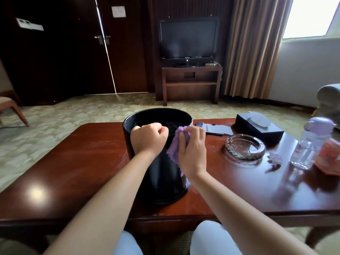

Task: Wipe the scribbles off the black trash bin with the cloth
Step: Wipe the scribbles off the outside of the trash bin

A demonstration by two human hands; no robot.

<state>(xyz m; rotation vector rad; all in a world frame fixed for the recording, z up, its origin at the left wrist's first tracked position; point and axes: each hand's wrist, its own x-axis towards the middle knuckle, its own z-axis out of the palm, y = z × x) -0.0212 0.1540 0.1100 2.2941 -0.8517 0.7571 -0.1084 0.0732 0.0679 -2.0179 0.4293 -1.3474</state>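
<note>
Right hand (pixel 192 142): presses a purple cloth (pixel 176 144) to the bin's side just below the rim.
Left hand (pixel 149 138): curled over the near rim, steadying.
Black trash bin (pixel 161 179): upright mid-desk (pixel 82 159); no scribbles visible here, so progress is unclear.
Room: bare desk left; glass ashtray (pixel 244 147) near on the right, water bottle (pixel 311 142) farther.

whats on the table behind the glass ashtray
Behind the glass ashtray sits a black tissue box; to its left lie white papers and a pen. The trash bin and right hand hide their left ends.
</note>
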